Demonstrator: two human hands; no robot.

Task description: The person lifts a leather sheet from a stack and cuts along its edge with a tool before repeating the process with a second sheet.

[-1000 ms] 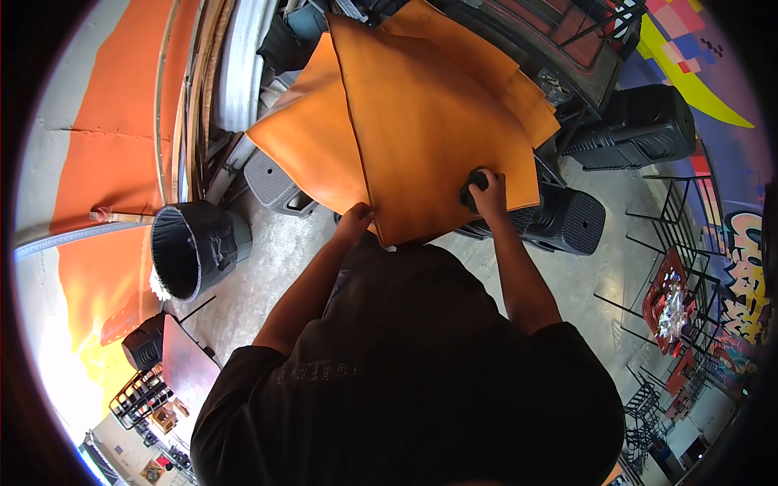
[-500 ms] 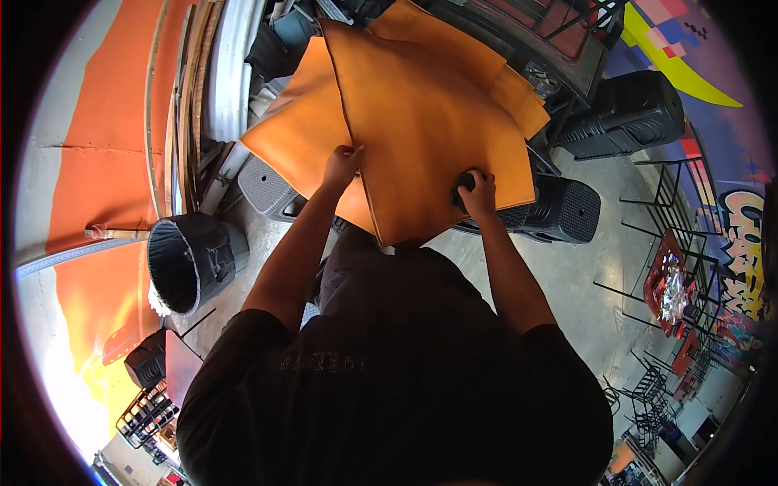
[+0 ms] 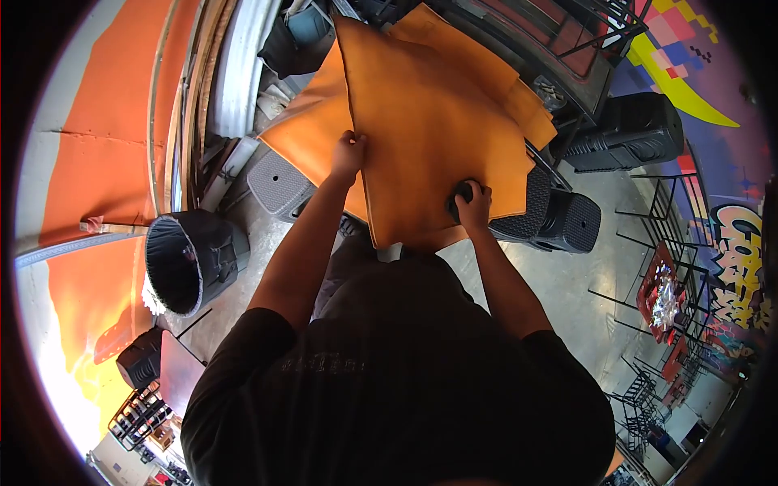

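Observation:
A large orange sheet that looks like leather [image 3: 429, 121] lies on top of other sheets of the same colour. At its left edge, my left hand [image 3: 348, 155] is closed, fingers pinching the border. My right hand [image 3: 476, 206] wraps round a small black rounded object [image 3: 455, 197] and rests it on the sheet's lower right part; the object's kind does not show. Beneath, another orange sheet [image 3: 308, 125] sticks out to the left. The front corner of the top sheet hangs near my legs.
Black speakers stand around the sheets, one at the left [image 3: 275, 180] and one at the right [image 3: 577, 220]. A black round bin [image 3: 174, 263] is on the floor at left. Wooden strips [image 3: 188, 105] lean by the orange wall. Metal-framed chairs and a red table [image 3: 658, 283] are at right.
My right hand and the black object have shifted slightly down and left over the sheet. My left hand stays at the edge, a little higher up. The view has tilted slightly.

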